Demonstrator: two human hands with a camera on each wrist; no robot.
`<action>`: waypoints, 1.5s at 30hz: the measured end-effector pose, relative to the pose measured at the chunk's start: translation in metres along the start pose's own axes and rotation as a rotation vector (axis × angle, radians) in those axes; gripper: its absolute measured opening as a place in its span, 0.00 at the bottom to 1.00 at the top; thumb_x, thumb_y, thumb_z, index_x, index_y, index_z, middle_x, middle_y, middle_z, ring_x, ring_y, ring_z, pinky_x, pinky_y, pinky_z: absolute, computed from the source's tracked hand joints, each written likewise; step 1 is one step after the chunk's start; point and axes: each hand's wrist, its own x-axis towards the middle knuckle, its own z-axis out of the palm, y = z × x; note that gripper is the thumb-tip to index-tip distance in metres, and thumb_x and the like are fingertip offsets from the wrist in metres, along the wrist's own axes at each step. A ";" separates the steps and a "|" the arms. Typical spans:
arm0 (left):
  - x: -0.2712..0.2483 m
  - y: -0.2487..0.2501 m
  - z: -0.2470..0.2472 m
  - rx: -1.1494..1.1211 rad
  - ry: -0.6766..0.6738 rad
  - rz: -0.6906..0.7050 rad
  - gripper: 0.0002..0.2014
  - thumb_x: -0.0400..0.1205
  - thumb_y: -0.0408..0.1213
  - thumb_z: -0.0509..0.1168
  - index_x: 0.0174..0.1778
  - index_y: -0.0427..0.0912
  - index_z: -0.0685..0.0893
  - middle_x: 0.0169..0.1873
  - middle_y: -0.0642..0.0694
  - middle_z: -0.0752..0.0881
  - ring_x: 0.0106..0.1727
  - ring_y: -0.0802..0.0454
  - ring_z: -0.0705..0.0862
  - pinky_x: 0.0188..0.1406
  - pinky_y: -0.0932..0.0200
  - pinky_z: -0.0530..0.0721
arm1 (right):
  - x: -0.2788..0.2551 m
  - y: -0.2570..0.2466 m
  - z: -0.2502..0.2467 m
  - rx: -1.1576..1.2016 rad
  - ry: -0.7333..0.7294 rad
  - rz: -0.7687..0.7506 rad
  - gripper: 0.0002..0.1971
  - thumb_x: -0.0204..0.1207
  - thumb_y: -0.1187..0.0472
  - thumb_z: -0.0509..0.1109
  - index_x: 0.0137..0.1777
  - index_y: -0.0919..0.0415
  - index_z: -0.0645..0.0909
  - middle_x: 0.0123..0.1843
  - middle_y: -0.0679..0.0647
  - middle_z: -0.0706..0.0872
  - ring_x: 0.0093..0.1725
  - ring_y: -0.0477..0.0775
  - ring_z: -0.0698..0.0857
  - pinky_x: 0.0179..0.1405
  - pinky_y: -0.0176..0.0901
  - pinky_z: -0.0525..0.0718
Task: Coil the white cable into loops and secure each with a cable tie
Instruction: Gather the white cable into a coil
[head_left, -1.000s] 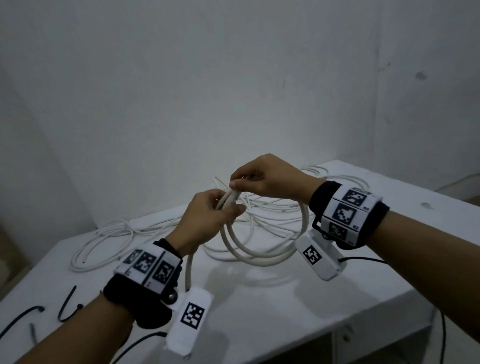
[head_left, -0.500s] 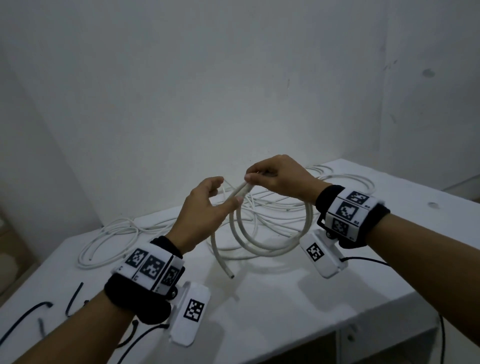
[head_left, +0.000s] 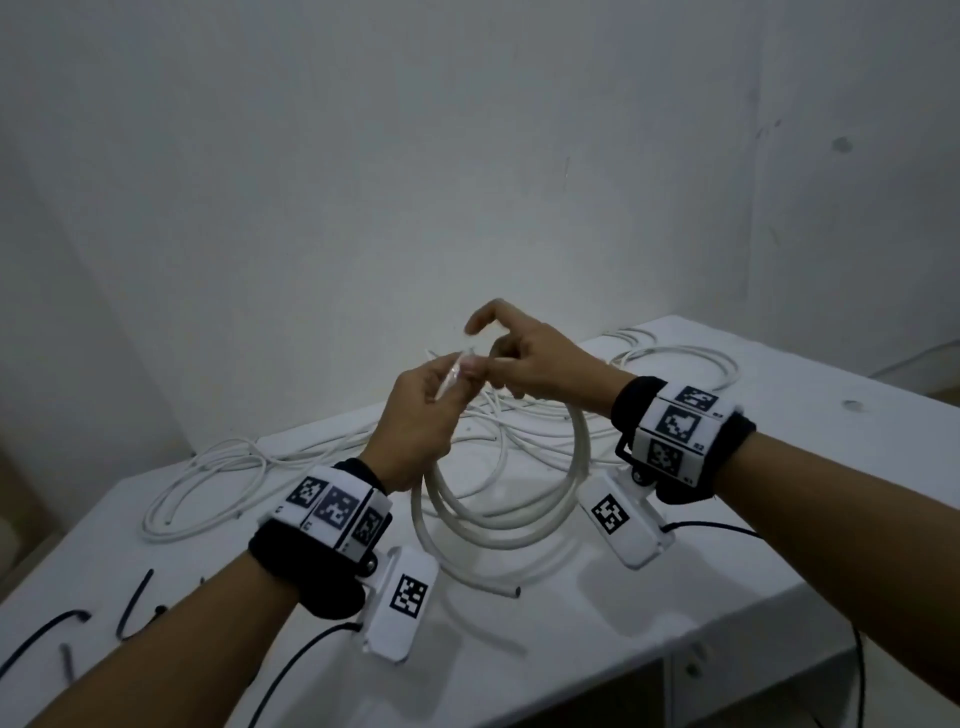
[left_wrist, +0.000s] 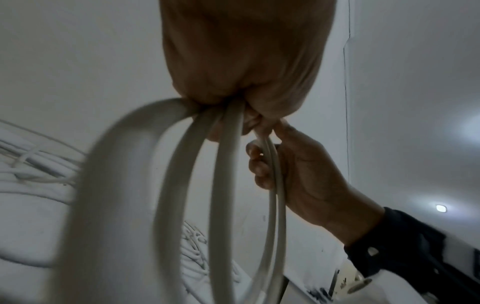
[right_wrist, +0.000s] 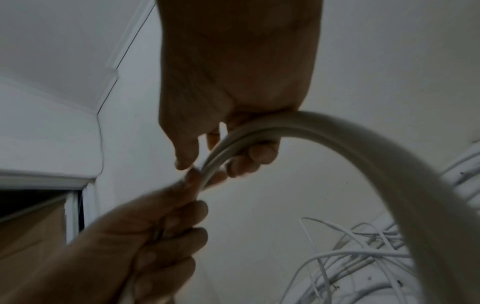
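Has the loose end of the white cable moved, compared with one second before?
Yes. The loose end hung beside the left wrist; now it lies on the table, further right.

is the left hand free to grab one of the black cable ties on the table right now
Probably not yet. The left hand grips the top of the coiled white cable, which the right hand also holds. The black cable ties lie uncovered at the table's near-left edge, so nothing else blocks them.

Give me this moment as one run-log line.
phase: coiling | left hand: grips white cable coil top | right hand: holds same bundle, forefinger raised | black cable ties: on table, untouched
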 end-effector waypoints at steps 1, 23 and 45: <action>0.003 -0.003 -0.002 -0.015 0.081 -0.002 0.09 0.86 0.42 0.61 0.54 0.44 0.85 0.19 0.59 0.76 0.19 0.58 0.68 0.16 0.66 0.68 | -0.002 0.003 -0.003 0.007 0.039 0.042 0.18 0.76 0.46 0.70 0.60 0.52 0.72 0.38 0.59 0.85 0.33 0.49 0.82 0.33 0.40 0.80; 0.016 -0.018 -0.028 -0.471 0.573 -0.284 0.10 0.88 0.41 0.59 0.43 0.41 0.78 0.17 0.52 0.65 0.14 0.59 0.61 0.13 0.69 0.63 | -0.077 0.007 0.091 1.010 0.425 0.478 0.11 0.87 0.61 0.56 0.51 0.67 0.77 0.43 0.62 0.87 0.43 0.57 0.88 0.46 0.49 0.87; 0.000 -0.033 -0.023 -0.190 0.319 -0.370 0.11 0.87 0.42 0.60 0.49 0.38 0.81 0.25 0.48 0.66 0.16 0.58 0.62 0.14 0.69 0.63 | -0.085 0.036 0.062 1.235 -0.102 0.466 0.15 0.69 0.70 0.64 0.44 0.59 0.92 0.46 0.59 0.90 0.44 0.55 0.89 0.38 0.44 0.85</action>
